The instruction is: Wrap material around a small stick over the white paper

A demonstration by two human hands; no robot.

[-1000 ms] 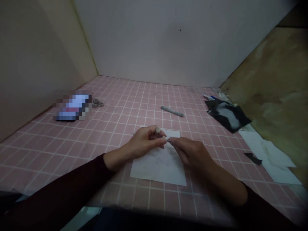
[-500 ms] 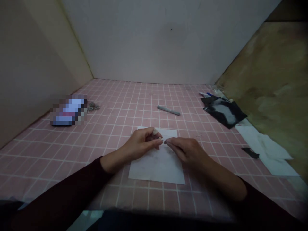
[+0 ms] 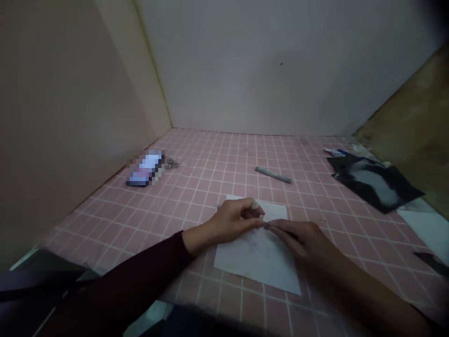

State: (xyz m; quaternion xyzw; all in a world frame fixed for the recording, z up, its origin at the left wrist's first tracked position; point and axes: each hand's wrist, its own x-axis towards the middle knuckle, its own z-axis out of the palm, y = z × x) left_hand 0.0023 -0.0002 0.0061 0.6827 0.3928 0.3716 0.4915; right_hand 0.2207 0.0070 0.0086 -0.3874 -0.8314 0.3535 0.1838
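Note:
Over a white sheet of paper [image 3: 250,262] my two hands meet fingertip to fingertip. My left hand [image 3: 233,219] is closed, pinching a small pale piece [image 3: 261,217] too small to identify. Something off-white [image 3: 255,204], perhaps a wrap, covers part of a left finger. My right hand [image 3: 301,236] is closed in a pinch on a thin dark sliver-like thing [image 3: 266,225], held against the left fingertips. Most of that sliver is hidden by the fingers.
A grey stick [image 3: 272,174] lies beyond the paper. On the left are a blurred-out phone [image 3: 145,168] and small ring-like items [image 3: 171,164]. To the right lie a black sheet [image 3: 379,182] with a whitish patch, white paper [image 3: 426,229] and a dark scrap [image 3: 433,263].
The camera view has turned left, so everything appears shifted right and lower. Both hands keep their pinches, and less of the thin dark thing shows between them.

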